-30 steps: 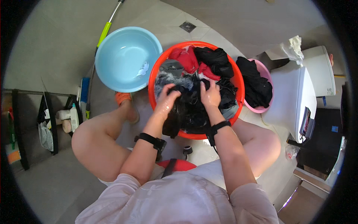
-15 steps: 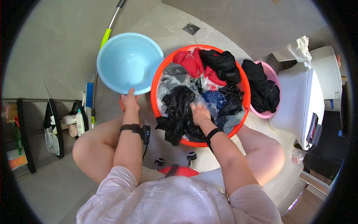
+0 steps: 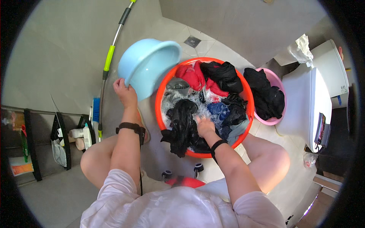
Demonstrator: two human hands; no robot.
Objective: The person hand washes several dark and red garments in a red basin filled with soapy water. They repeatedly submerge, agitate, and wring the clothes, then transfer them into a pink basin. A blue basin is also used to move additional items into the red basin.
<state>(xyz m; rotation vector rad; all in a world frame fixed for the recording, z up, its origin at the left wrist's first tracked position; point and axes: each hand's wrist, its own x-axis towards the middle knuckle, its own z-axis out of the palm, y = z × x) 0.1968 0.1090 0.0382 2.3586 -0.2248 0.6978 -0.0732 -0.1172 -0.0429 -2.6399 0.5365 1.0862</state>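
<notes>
My left hand (image 3: 125, 92) is closed on the near rim of a light blue basin (image 3: 131, 57). The basin is tilted up on its side, its opening turned toward the orange tub (image 3: 160, 110). My right hand (image 3: 205, 126) reaches into the tub among suds, beside a wet black garment (image 3: 181, 121) that hangs over the near rim. Its fingertips are hidden by foam and cloth. Around it lie a blue garment (image 3: 218, 110), a red one (image 3: 190, 76), a grey one (image 3: 178, 86) and a black one (image 3: 225, 76).
A pink basin (image 3: 281, 85) with black clothing (image 3: 264, 93) stands right of the tub, next to a white toilet (image 3: 300, 102). A long-handled brush (image 3: 96, 114) leans at the left, near a hanging organizer (image 3: 32, 148). A floor drain (image 3: 192, 41) lies beyond.
My left hand has raised the blue basin's near-left rim, tipping the basin toward the tub and shifting it right. My right hand stays at nearly the same place in the suds.
</notes>
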